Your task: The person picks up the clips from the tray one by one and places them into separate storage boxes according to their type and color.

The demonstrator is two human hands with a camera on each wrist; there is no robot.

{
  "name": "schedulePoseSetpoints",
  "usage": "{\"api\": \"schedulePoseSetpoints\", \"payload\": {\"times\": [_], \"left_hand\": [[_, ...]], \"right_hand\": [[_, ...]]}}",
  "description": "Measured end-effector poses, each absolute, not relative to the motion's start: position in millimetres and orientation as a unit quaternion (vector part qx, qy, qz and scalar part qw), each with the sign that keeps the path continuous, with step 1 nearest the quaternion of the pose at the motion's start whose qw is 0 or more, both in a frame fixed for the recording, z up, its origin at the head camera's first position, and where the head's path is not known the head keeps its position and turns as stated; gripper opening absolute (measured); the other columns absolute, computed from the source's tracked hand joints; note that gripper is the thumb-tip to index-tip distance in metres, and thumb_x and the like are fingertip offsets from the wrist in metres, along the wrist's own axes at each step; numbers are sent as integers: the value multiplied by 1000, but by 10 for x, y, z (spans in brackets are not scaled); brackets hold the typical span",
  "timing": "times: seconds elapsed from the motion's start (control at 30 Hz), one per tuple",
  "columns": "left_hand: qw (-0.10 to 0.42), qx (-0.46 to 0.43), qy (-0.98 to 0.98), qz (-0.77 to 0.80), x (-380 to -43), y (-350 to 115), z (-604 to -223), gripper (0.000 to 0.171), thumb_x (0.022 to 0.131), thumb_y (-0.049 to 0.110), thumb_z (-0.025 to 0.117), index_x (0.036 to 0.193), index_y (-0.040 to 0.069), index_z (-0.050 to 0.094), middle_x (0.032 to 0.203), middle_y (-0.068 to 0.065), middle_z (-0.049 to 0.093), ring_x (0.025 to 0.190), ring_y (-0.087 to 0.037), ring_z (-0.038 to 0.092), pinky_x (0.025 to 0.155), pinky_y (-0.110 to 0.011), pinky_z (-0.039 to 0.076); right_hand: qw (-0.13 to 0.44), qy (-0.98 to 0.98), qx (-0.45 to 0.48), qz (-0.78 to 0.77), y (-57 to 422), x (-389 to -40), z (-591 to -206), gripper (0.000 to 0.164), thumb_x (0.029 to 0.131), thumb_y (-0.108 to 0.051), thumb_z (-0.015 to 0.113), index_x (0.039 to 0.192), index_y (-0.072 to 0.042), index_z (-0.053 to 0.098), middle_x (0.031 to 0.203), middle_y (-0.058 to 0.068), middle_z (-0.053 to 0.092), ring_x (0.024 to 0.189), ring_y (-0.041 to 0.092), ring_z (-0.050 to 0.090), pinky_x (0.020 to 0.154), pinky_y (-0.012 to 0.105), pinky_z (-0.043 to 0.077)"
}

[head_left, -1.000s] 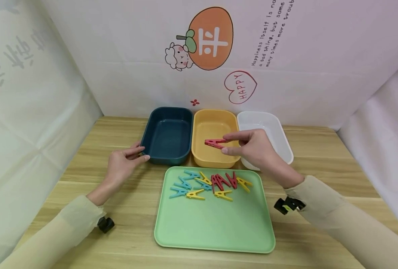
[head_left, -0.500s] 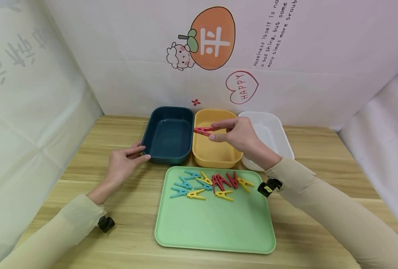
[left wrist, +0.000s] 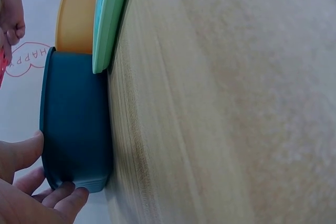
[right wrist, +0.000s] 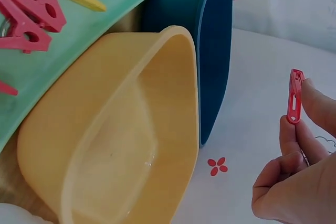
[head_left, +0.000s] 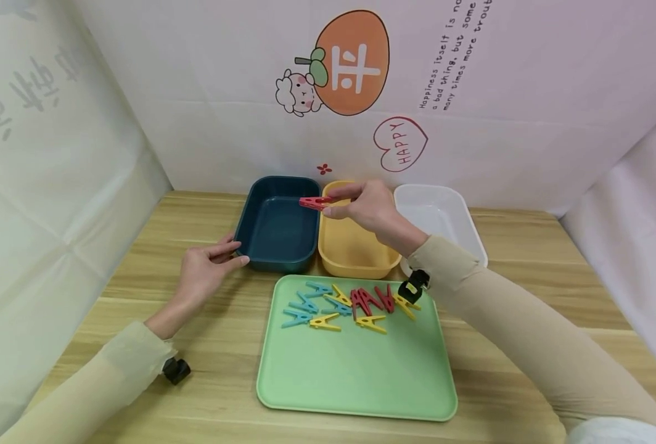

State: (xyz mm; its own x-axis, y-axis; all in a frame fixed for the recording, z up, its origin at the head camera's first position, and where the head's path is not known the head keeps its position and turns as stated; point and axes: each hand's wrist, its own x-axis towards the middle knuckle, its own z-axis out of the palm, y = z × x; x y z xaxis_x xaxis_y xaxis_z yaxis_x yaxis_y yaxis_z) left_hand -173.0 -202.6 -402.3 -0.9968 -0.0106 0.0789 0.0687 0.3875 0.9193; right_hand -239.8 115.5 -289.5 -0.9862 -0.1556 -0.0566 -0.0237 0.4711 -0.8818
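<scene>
My right hand (head_left: 375, 206) pinches a red clothespin (head_left: 312, 203) between thumb and fingers, by its handle ends. The clothespin hangs above the right side of the dark blue bin (head_left: 278, 234), apart from the bin's bottom, its nose pointing left. In the right wrist view the same clothespin (right wrist: 295, 95) shows edge-on at the fingertips. My left hand (head_left: 206, 274) holds the front left corner of the dark blue bin. In the left wrist view the thumb lies at the rim and the fingers (left wrist: 73, 201) against the end wall. No clothespins show inside the blue bin.
A yellow bin (head_left: 356, 262) and a white bin (head_left: 441, 222) stand right of the blue one. In front lies a green tray (head_left: 356, 376) bearing several blue, yellow and red clothespins (head_left: 365, 301) along its far side. A white printed cloth (head_left: 211, 135) rises behind the bins.
My right hand has carried the red clothespin leftward and slightly away from me, from above the yellow bin to above the blue bin. The left hand keeps its place at the corner.
</scene>
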Motion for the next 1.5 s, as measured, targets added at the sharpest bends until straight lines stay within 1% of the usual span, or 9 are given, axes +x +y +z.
{"api": "schedulePoseSetpoints", "payload": {"times": [0.17,0.3,0.37,0.53,0.67,0.9,1.23,1.5], "left_hand": [[35,-17,-833,-552,-1731,-2028,-4028,42,97,13,80,133,-5,70,153,-13,54,132,-31,61,87,-16,55],[37,-17,-833,-551,-1733,-2028,-4032,42,96,13,81,133,-5,70,153,-13,54,132,-31,61,87,-16,55],[38,-17,-834,-550,-1735,-2028,-4033,42,96,13,81,132,-5,70,153,-13,54,131,-31,61,87,-16,55],[40,-15,-837,-546,-1738,-2031,-4023,41,96,12,81,132,-5,71,153,-12,55,130,-31,62,88,-16,54],[40,-13,-839,-542,-1736,-2033,-4013,41,96,13,81,132,-4,71,153,-13,55,130,-31,62,88,-16,54],[37,-13,-838,-544,-1737,-2035,-4010,41,96,14,81,132,-3,71,153,-11,55,130,-30,62,88,-16,54],[39,-13,-834,-551,-1759,-2039,-4011,42,96,14,82,131,-5,71,152,-12,56,130,-30,62,88,-16,54],[35,-12,-831,-554,-1758,-2041,-4007,41,96,13,82,131,-5,71,152,-12,56,130,-30,62,88,-16,54]], "right_hand": [[74,855,-62,-510,1071,-2494,-2937,35,89,-17,89,122,-9,80,125,6,74,129,27,53,103,47,47],[78,853,-67,-511,993,-2560,-2965,35,90,-16,88,123,-9,80,129,6,72,134,30,50,107,50,46],[81,852,-67,-512,955,-2596,-2982,35,90,-16,87,124,-9,79,130,6,71,134,30,49,107,50,45],[90,852,-66,-512,867,-2687,-3035,35,91,-18,87,124,-11,79,132,5,68,127,26,50,106,47,46],[91,855,-62,-507,793,-2761,-3072,35,90,-18,88,123,-11,80,132,5,68,125,25,51,103,44,48],[82,858,-62,-503,676,-2861,-3143,34,89,-16,88,122,-8,80,131,6,65,122,26,51,101,41,51],[82,864,-61,-492,521,-2988,-3236,33,89,-15,88,121,-8,80,117,7,72,114,26,54,95,39,53],[84,869,-55,-484,414,-3048,-3330,31,88,-14,89,117,-6,81,120,8,72,112,26,55,93,38,52]]}}
